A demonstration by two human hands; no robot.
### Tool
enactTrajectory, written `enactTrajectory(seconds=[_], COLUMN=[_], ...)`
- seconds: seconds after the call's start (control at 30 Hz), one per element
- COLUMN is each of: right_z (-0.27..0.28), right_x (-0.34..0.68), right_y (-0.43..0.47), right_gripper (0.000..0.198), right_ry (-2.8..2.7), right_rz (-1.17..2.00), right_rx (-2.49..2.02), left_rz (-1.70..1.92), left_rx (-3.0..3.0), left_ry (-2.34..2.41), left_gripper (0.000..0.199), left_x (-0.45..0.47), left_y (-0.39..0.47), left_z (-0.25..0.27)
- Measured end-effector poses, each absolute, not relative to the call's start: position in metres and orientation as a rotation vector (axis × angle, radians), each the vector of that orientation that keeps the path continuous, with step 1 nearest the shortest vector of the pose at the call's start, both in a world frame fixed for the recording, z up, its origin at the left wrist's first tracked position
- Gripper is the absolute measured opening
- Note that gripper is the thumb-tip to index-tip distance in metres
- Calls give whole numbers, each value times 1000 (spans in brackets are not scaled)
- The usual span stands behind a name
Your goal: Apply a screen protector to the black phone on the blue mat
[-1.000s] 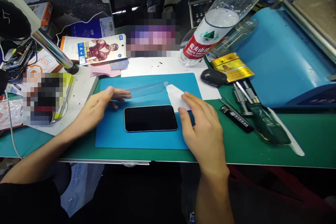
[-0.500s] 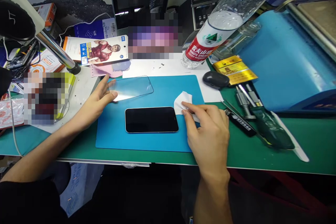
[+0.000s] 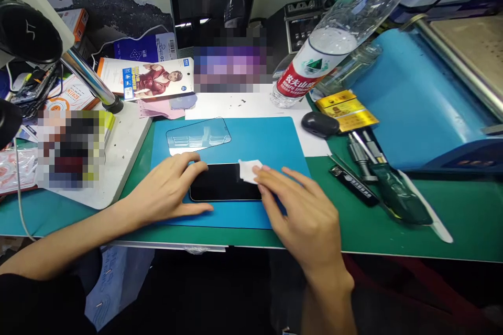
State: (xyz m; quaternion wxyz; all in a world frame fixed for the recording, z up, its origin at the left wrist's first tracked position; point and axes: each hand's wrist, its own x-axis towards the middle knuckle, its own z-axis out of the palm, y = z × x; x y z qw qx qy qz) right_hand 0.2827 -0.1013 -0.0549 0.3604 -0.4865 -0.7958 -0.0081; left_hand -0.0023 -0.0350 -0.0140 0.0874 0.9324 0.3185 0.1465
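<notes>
Phone [image 3: 222, 182]: flat, smooth, breakable; left hand [image 3: 168, 191] lies open, steadying its end.
Wipe [image 3: 249, 170]: soft, light; right hand [image 3: 304, 214] fingertips press it down.

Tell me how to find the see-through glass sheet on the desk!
Look at the blue mat in the middle of the green desk. A black phone lies on it under the person's hands, and just behind the phone, toward the mat's back left corner, lies the glass sheet. It is the only clear, phone-shaped thing there, and the blue shows through it.
</notes>
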Motion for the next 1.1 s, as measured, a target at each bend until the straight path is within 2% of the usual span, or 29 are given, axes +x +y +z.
enactTrajectory(seconds=[0.07, 0.2, 0.27, 0.37, 0.6, 0.87, 1.1], right_z=[-56, -63, -66, -67, -60, -59, -58], right_x=[279, 272, 269, 266, 258, 263, 248], right_y=[-116, -148, -156, -153, -115, -155, -110], right_gripper=[45, 66, 71, 72, 79, 72, 79], right_ry=[-2078, -2086, -2094, -2115, -2168, -2258, -2206], right_rz=[5, 7, 15, 34, 77, 51, 62], right_rx=[-1257, -1354, -1388, -1443, -1532, -1462, -1488], left_rz=[425, 422, 438, 415, 442, 434, 448], left_rx=[2798, 2731, 2672, 2608, 2491, 2519, 2468], left_ry=[930, 938, 965, 1005, 1007, 1014, 1012], left_gripper=[67, 55, 57, 65, 68, 70, 73], left_x=[-2, -2, -2, -1, -1, 0, 0], left_y=[-36, -35, -35, -35, -33, -39, -38], left_z=[-21, -27, -27, -27, -27, -30, -28])
